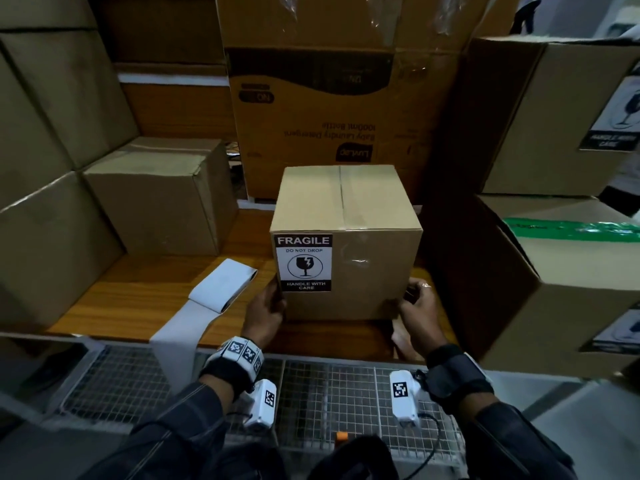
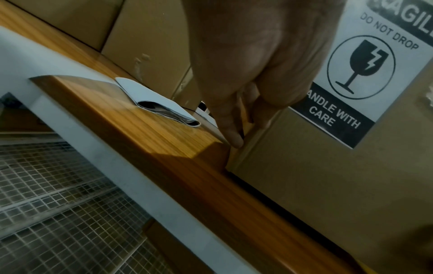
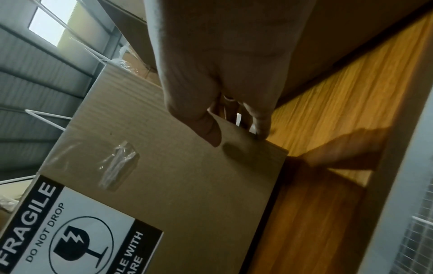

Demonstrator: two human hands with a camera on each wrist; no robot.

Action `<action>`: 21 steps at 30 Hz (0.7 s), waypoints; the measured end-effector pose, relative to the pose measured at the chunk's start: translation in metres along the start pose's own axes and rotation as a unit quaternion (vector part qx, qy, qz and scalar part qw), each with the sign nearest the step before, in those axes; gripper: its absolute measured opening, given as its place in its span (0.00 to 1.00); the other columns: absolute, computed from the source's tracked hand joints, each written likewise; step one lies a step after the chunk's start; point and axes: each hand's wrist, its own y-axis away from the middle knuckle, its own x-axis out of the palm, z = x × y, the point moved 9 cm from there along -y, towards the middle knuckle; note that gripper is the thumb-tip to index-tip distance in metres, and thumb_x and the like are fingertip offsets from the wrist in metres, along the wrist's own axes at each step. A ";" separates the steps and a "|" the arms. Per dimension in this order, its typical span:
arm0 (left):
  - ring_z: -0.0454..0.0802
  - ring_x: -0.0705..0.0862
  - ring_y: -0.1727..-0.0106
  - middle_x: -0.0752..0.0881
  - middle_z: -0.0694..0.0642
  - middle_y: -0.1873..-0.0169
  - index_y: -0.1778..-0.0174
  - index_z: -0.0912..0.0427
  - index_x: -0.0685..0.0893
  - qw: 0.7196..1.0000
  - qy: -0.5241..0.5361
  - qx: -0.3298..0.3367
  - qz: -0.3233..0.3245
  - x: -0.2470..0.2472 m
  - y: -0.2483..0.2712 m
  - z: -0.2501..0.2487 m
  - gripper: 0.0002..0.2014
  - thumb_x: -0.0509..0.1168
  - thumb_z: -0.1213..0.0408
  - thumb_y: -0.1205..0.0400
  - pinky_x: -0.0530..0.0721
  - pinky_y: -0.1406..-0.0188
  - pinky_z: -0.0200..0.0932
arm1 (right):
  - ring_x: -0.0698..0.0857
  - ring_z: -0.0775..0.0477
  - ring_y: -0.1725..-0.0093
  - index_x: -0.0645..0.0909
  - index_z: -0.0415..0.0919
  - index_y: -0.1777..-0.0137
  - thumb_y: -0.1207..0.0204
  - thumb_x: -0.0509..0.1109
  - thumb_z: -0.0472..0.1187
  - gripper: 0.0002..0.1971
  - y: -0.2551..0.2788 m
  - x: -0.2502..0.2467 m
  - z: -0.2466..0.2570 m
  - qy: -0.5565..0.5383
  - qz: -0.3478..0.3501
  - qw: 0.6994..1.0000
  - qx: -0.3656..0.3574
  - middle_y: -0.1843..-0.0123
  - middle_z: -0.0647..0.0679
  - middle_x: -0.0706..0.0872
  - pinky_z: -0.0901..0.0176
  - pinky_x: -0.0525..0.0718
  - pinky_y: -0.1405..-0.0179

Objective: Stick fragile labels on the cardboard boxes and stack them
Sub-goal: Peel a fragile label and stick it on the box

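Observation:
A small cardboard box [image 1: 346, 244] stands on the wooden table [image 1: 145, 292], taped along its top. A black-and-white fragile label [image 1: 303, 262] is stuck on the left of its front face. My left hand [image 1: 265, 311] grips the box's lower left corner, fingers round its left side [image 2: 234, 115]. My right hand [image 1: 415, 306] grips the lower right corner, thumb on the front face [image 3: 208, 128] and fingers behind the side. A folded strip of white label backing [image 1: 221, 285] lies left of the box and hangs over the table's front edge.
Stacked cardboard boxes wall the table on the left [image 1: 52, 150], behind [image 1: 329, 98] and right [image 1: 554, 116]; two right-hand boxes carry fragile labels [image 1: 616, 119]. A smaller box [image 1: 159, 195] sits at the back left. A wire mesh shelf [image 1: 311, 393] lies below the table's front edge.

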 end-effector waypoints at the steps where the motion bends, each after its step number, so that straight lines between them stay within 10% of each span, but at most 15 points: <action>1: 0.59 0.73 0.20 0.76 0.57 0.21 0.18 0.53 0.73 1.000 0.002 0.015 -0.012 -0.004 0.002 -0.004 0.25 0.65 0.69 0.12 0.75 0.24 0.55 | 0.87 0.55 0.43 0.79 0.43 0.39 0.22 0.72 0.21 0.19 0.003 0.001 0.012 0.001 -0.004 1.000 -0.021 0.42 0.49 0.87 0.66 0.89 0.56; 8: 0.50 0.85 0.37 0.85 0.50 0.38 0.28 0.52 0.79 0.967 -0.010 0.250 -0.043 -0.047 0.025 -0.106 0.17 0.64 0.70 0.12 0.82 0.47 0.28 | 0.85 0.46 0.33 0.79 0.52 0.39 0.23 0.78 0.31 0.19 0.029 -0.013 0.089 0.043 -0.048 0.987 -0.145 0.35 0.46 0.87 0.39 0.87 0.34; 14: 0.41 0.78 0.25 0.78 0.47 0.24 0.15 0.49 0.66 0.933 0.026 0.358 0.012 -0.068 0.056 -0.199 0.28 0.65 0.63 0.11 0.77 0.33 0.25 | 0.87 0.58 0.37 0.76 0.48 0.28 0.17 0.73 0.36 0.20 0.065 -0.046 0.167 0.029 -0.107 0.968 -0.224 0.34 0.53 0.88 0.49 0.86 0.32; 21: 0.20 0.76 0.33 0.80 0.44 0.30 0.19 0.50 0.73 0.902 0.080 0.420 0.050 -0.045 0.089 -0.264 0.24 0.66 0.67 0.12 0.77 0.37 0.23 | 0.87 0.54 0.33 0.76 0.41 0.21 0.16 0.69 0.38 0.23 0.106 -0.102 0.230 0.084 -0.166 0.929 -0.321 0.32 0.50 0.88 0.58 0.87 0.38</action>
